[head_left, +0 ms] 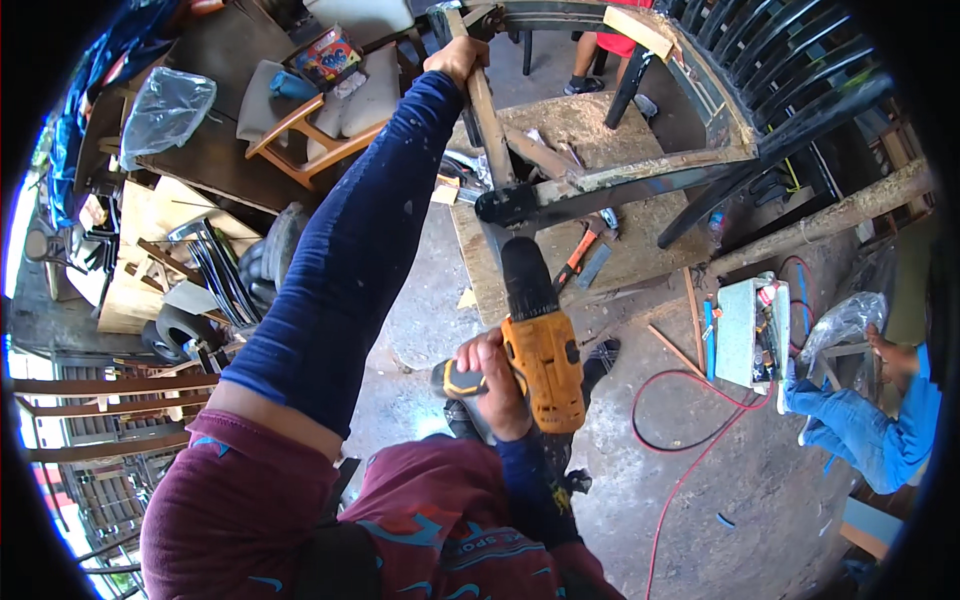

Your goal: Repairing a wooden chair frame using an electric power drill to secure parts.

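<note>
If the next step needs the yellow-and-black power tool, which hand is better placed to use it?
Probably the right hand: it grips the yellow-and-black power tool. The left hand is away from it, far forward, holding a long brown wooden bar.

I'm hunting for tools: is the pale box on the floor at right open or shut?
Open: the pale box has tools showing inside, with no lid over them.

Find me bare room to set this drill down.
Concrete floor between the red hose and the co-worker's jeans is bare except a blue scrap. Crowded: plywood around the orange-handled tool, and the white toolbox.
</note>
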Action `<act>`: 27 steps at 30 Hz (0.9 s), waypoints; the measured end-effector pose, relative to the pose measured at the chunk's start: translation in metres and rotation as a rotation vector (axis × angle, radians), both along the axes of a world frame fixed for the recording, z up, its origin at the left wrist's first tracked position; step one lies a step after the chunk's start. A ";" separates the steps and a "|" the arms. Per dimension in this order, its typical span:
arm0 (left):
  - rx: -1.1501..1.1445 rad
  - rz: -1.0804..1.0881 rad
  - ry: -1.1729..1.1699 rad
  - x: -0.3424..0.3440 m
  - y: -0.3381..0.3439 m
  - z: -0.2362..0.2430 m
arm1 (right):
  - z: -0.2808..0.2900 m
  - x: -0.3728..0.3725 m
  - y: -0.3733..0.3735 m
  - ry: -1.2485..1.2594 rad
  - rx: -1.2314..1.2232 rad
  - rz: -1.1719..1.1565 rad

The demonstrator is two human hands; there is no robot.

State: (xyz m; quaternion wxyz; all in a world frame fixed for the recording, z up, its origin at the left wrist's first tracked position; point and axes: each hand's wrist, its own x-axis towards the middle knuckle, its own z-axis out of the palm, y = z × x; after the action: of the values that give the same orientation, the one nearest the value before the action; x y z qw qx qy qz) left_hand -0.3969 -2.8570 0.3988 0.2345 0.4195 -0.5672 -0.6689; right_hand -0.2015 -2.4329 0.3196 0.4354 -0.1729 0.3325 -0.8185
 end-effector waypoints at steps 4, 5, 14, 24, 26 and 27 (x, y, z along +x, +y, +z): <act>0.107 -0.062 0.048 0.008 0.010 0.010 | 0.004 0.008 0.002 -0.126 -0.044 0.051; 0.063 -0.049 0.039 0.008 0.015 0.011 | 0.008 0.009 0.004 -0.156 -0.051 0.048; -0.013 -0.084 0.016 0.011 0.024 0.019 | 0.012 0.012 0.016 -0.210 -0.092 0.025; 0.090 -0.129 0.140 0.000 0.011 0.010 | -0.011 0.025 0.066 0.052 0.049 -0.130; 0.147 -0.123 0.106 0.003 0.011 0.010 | -0.014 0.020 0.071 0.321 0.134 -0.158; 0.121 -0.140 0.103 0.005 0.011 0.010 | -0.014 0.015 0.076 0.604 0.272 -0.157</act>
State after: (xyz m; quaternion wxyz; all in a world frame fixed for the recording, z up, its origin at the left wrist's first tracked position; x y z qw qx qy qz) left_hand -0.3915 -2.8455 0.4090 0.1905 0.3573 -0.5407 -0.7374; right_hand -0.1869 -2.3573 0.3053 0.2718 -0.3217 0.5649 -0.7096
